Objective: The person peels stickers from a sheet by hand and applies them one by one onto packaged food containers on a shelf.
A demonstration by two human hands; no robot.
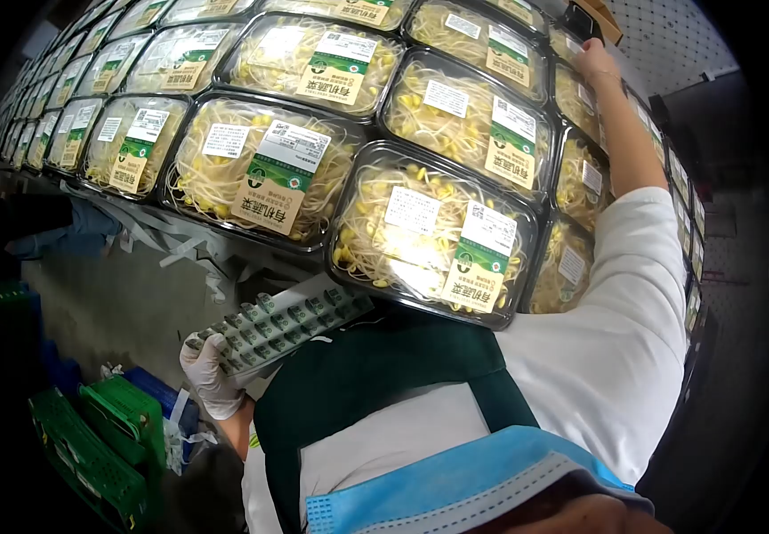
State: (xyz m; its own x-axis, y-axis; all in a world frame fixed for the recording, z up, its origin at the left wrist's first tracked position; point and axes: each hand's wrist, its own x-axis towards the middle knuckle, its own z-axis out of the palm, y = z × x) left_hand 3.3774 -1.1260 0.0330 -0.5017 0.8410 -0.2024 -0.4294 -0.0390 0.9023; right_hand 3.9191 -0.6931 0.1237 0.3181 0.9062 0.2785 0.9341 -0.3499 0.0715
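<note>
My left hand (213, 374), in a white glove, is closed on one end of a sheet of green-and-white stickers (288, 322), held low beside the dark green apron (384, 356). The sheet's far end reaches under the nearest packed tray of bean sprouts (429, 236). My bare right hand (596, 60) is stretched out to the far right, over the farther trays. Its fingers look bent together beside a dark object (577, 21); what they hold, if anything, is too small to make out. Each bean sprout tray is black under a clear cover with white and green labels.
Rows of packed bean sprout trays (264, 165) cover the work surface to the far left and right. A brown cardboard box (601, 18) stands at the far right corner. Green crates (91, 445) and white strips lie on the floor at lower left.
</note>
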